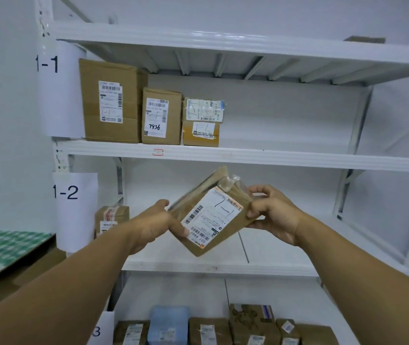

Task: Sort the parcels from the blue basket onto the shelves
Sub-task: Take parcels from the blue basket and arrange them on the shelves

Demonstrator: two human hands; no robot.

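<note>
A small brown parcel [219, 229] with a white shipping label marked "1-1" is held tilted in the air in front of the white shelving. My left hand [157, 224] grips its lower left corner with the thumb on the label. My right hand [273, 214] pinches its upper right edge. Behind and above is the shelf [273, 158] tagged "1-1" [47, 64], bearing several brown boxes [110, 102] at its left end. The shelf tagged "1-2" [66, 192] holds one small taped box [111, 216]. The blue basket is out of view.
The lowest visible shelf carries a row of parcels, among them a light blue one [168, 324]. A cardboard box with a green checked cover [6, 247] sits to the left of the rack. The right part of shelf 1-1 and most of shelf 1-2 hold nothing.
</note>
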